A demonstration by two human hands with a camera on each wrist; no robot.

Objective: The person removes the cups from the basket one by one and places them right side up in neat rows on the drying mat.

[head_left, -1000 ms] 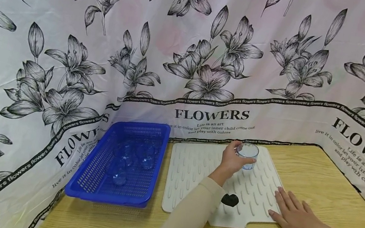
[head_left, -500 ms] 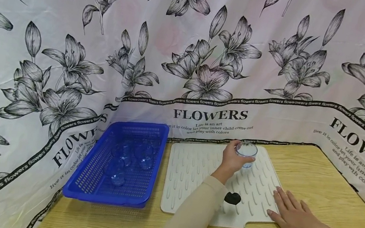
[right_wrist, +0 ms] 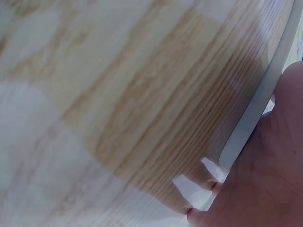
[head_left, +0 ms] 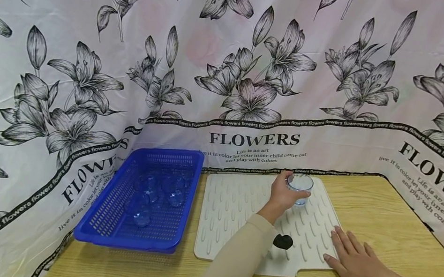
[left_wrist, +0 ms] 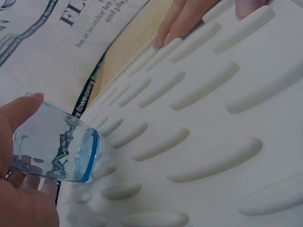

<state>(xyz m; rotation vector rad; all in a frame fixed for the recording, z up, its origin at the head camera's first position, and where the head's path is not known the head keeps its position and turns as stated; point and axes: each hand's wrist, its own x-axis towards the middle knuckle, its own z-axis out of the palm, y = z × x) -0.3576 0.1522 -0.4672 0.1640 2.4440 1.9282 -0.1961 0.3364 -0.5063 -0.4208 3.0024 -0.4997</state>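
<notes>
My left hand (head_left: 283,195) grips a clear, bluish drinking glass (head_left: 302,184) by its side, over the back right part of the white ridged mat (head_left: 232,215). In the left wrist view, thumb and fingers wrap the glass (left_wrist: 57,144), whose blue-ringed end faces the mat. Whether that end touches the ridges I cannot tell. My right hand (head_left: 361,267) lies flat with spread fingers at the mat's right edge, fingertips on the mat. The right wrist view catches only part of this hand (right_wrist: 265,175) beside the mat's rim.
Left of the mat stands a blue plastic basket (head_left: 179,241) with several clear glasses (head_left: 142,217) inside. Both rest on a wooden table (head_left: 390,214). A flower-printed cloth (head_left: 253,157) hangs close behind and along the sides. A small black object (head_left: 282,241) shows by the left sleeve.
Very little differs. The head view has turned slightly, so the scene sits a bit further left. The left hand keeps holding the glass and the right hand stays on the mat's edge.
</notes>
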